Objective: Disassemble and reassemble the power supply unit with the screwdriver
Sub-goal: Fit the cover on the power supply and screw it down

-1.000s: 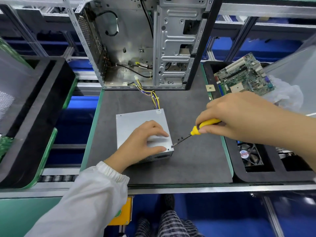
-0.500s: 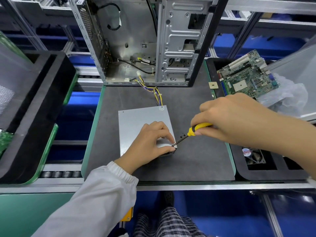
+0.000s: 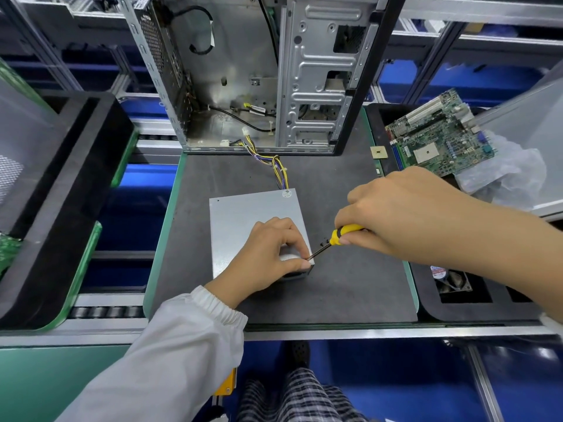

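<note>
1. At the near right corner of the power supply unit [image 3: 243, 226], the right hand [image 3: 405, 211] is closed around the yellow handle of the screwdriver [image 3: 335, 237], whose dark shaft slants down and left until its tip meets the top edge of that corner.
2. Beside the tip, the left hand [image 3: 265, 257] lies on the unit's lid with fingers curled; thumb and forefinger pinch together right at the corner where the tip lands. Whether they hold a screw, I cannot tell.
3. A white sleeve [image 3: 170, 354] covers the left forearm; the right forearm is bare.
4. The grey metal unit lies flat near the middle of the dark work mat [image 3: 350, 287], closer to its near edge than its far one.
5. Two or three small dark specks, perhaps screws, lie on the mat just right of the unit, under the screwdriver shaft.
6. A bundle of yellow, black and purple wires [image 3: 278, 170] runs from the unit's far edge to the open computer case [image 3: 274, 71], which stands upright along the mat's far edge.
7. Off the mat's right edge, a green motherboard [image 3: 438, 135] rests tilted in a black foam tray [image 3: 426, 309], with a crumpled clear plastic bag [image 3: 502, 175] beside it.
8. A small fan [image 3: 451, 280] sits in a pocket of the same tray, nearer the person.
</note>
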The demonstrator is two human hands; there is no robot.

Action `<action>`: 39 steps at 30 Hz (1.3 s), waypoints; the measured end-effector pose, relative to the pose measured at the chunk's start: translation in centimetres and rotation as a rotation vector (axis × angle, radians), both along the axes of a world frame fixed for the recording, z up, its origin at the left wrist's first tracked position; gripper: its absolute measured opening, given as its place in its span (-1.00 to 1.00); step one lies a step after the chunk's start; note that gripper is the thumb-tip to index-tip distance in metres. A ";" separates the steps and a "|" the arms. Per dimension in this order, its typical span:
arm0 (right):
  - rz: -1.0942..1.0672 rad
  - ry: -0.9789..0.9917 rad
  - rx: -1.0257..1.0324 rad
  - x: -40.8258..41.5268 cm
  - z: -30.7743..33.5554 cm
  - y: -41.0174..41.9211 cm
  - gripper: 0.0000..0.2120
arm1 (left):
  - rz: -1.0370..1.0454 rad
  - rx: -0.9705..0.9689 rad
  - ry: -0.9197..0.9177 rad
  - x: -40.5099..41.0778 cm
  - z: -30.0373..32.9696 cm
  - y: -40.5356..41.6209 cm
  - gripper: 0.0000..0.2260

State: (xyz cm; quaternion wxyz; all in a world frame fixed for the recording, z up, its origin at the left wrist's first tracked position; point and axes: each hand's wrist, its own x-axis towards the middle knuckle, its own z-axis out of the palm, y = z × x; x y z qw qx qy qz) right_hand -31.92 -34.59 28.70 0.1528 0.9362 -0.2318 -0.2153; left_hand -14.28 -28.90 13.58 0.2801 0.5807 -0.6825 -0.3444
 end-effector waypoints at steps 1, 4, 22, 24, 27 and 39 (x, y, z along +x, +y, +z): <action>-0.002 0.012 0.001 0.2 0.1 0.1 -0.70 | -0.003 0.007 -0.002 0.0 0.1 0.0 -0.89; -0.002 0.016 0.043 0.6 0.3 0.2 -0.80 | -0.014 0.018 -0.026 0.0 0.3 -0.2 -0.89; -0.014 -0.034 -0.022 1.2 1.2 -0.4 -0.60 | -0.001 -0.048 -0.007 0.0 0.2 0.1 -0.91; -0.018 -0.086 0.001 0.4 2.0 -1.0 -0.59 | 0.003 -0.044 -0.017 0.0 0.2 0.2 -0.93; -0.029 -0.115 0.047 -0.3 1.9 -1.3 -0.68 | 0.003 -0.040 -0.030 -0.1 0.3 0.2 -0.94; -0.021 -0.111 0.124 -0.3 0.3 -1.3 -0.71 | 0.016 -0.003 -0.047 -0.1 0.4 0.3 -0.93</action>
